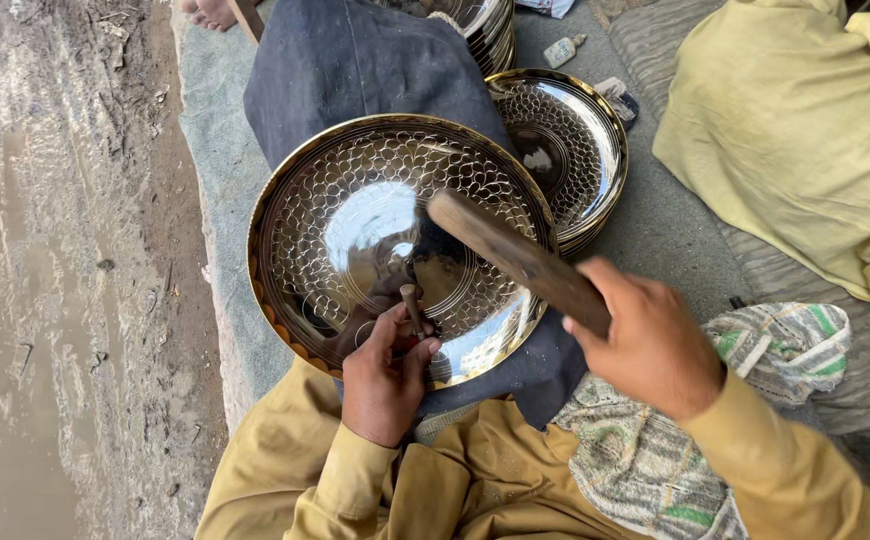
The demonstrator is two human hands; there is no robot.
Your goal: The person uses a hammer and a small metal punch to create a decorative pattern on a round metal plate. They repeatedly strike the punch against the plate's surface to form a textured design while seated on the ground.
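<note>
left hand (383, 378) pinching a small punch (411, 306) upright on the patterned brass plate (355, 200), right hand (650, 345) fisted around a raised wooden mallet (515, 258).

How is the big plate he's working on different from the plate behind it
The near plate looks larger and lies on dark cloth over the lap; the far plate tops a stack. The left hand holds a punch on the near one; the far is untouched. Both are shiny, scale-patterned, gold-rimmed.
</note>
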